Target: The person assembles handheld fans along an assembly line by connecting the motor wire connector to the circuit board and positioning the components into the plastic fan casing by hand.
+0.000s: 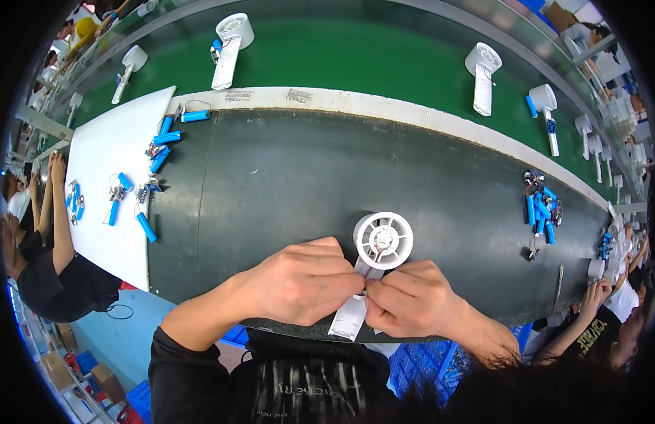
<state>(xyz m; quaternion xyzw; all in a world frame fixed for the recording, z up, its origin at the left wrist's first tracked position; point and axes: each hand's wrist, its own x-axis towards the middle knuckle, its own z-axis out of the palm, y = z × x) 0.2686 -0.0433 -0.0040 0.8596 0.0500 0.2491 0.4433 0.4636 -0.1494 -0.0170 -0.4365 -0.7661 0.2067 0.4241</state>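
Note:
On the dark table's near edge lies a white handheld fan body, its round, spoked head pointing away from me. Its long handle is an open shell. My left hand is closed at the fan's neck from the left, fingertips pinched together. From the other side my right hand is closed at the same spot, thumb and fingers bent inward. Thin reddish wires run from the head down between my fingertips. What exactly the fingertips pinch is mostly hidden.
Blue battery cells with circuit boards are heaped at right and at left, some on a white board. Behind a pale ledge, a green conveyor carries several white fans. Other people work at both sides.

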